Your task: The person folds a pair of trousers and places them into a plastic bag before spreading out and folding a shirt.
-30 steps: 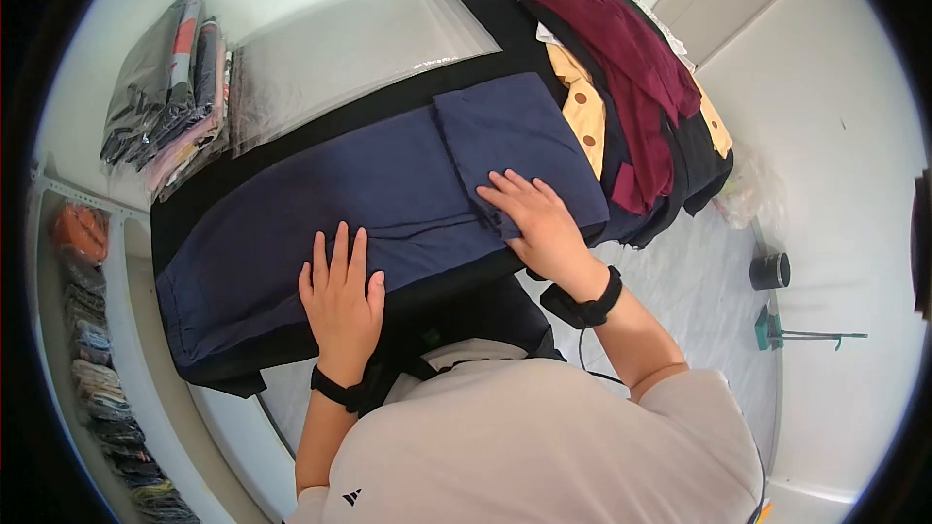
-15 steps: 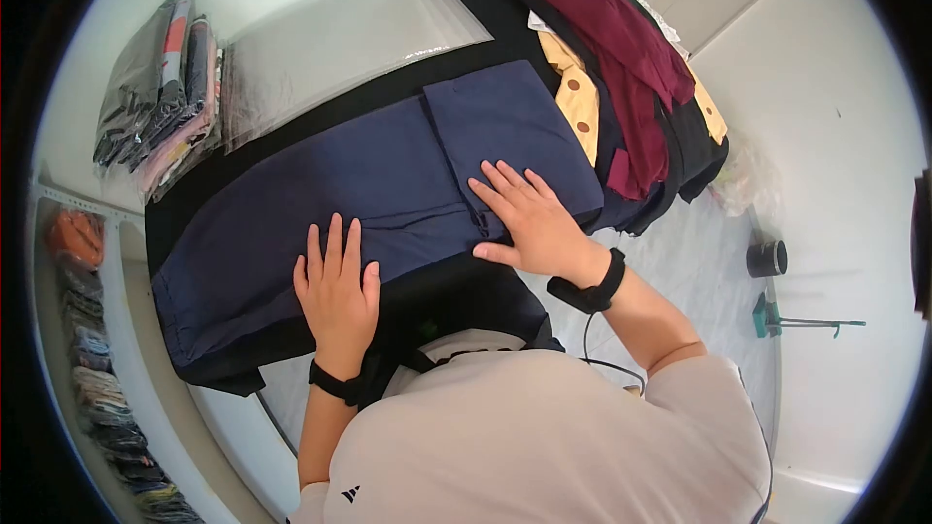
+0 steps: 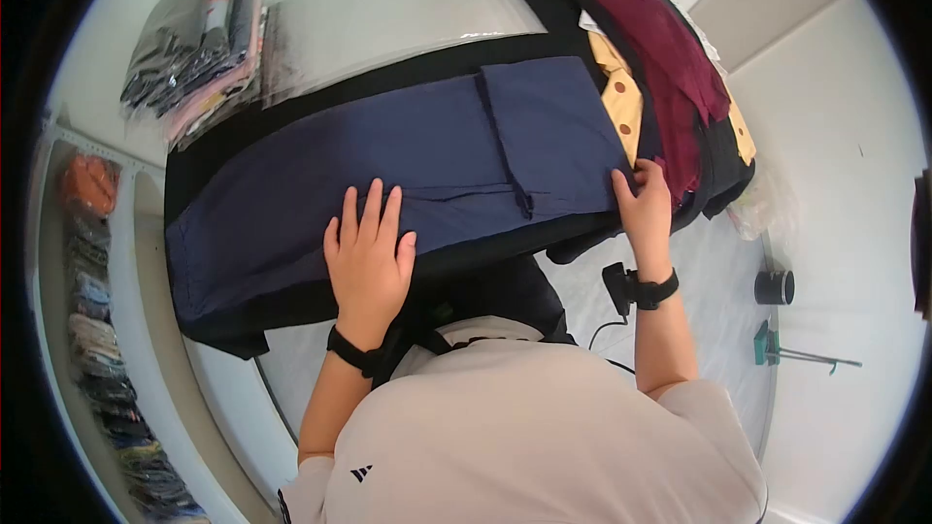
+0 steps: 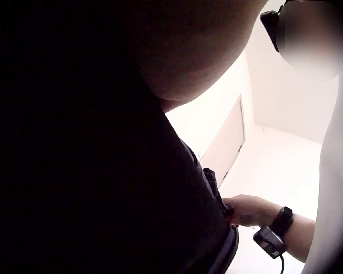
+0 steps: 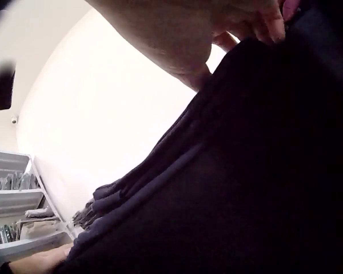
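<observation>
Navy trousers [image 3: 388,136] lie folded lengthwise on a black-covered table, their right end turned back as a flap [image 3: 549,126]. My left hand [image 3: 371,252] rests on the cloth near its front edge, fingers straight and a little spread. At the right end, my right hand [image 3: 645,213] pinches the front corner of the flap between thumb and fingers. In the right wrist view, the fingers [image 5: 268,25] and thumb lie either side of the layered dark cloth [image 5: 160,165]. The left wrist view shows the right hand [image 4: 248,210] at the cloth's far edge.
Clear plastic bags [image 3: 398,19] lie flat behind the trousers. A stack of bagged garments [image 3: 199,49] stands at the back left. A maroon garment [image 3: 641,39] and a yellow spotted one [image 3: 621,102] are heaped at the right. A shelf [image 3: 146,330] stands at the left.
My right hand has moved right, from lying spread across the flap to gripping its front right corner. The left hand stays on the cloth. The head view has shifted slightly.
</observation>
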Action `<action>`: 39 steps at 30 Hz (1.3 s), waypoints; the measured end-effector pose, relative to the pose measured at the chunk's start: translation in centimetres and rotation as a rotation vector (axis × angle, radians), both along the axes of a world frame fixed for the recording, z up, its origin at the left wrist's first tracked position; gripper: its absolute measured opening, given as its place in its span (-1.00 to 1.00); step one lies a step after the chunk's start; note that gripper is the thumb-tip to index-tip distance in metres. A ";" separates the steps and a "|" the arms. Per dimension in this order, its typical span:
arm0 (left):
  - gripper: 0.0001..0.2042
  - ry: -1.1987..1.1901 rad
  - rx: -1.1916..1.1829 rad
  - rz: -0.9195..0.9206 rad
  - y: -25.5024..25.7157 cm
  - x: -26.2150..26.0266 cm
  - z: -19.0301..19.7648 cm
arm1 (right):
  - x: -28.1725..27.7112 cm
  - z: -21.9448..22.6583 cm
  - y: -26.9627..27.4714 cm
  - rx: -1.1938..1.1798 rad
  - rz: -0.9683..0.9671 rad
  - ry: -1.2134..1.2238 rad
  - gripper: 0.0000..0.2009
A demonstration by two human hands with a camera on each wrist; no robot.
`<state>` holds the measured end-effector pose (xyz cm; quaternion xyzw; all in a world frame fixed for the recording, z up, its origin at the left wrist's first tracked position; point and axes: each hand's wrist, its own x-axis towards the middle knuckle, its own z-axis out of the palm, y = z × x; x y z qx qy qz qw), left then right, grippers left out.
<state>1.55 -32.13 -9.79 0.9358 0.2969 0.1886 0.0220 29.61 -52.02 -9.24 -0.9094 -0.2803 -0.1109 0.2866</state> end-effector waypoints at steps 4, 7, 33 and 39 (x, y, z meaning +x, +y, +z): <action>-0.54 0.010 -0.025 -0.017 0.2 -0.2 -0.1 | 1.9 -1.8 -1.1 0.454 -0.019 0.607 -0.62; -0.54 0.004 -0.032 -0.018 0.2 -0.3 -0.2 | 0.3 0.5 -0.6 0.919 0.015 1.112 -0.69; -0.16 -0.432 -0.382 -0.065 0.9 -2.6 -2.1 | -12.5 1.6 10.3 -0.088 1.075 -0.179 -0.37; -0.35 -0.686 -0.781 0.050 1.4 -2.8 0.3 | -12.6 0.0 9.6 -0.058 0.776 -0.065 -0.32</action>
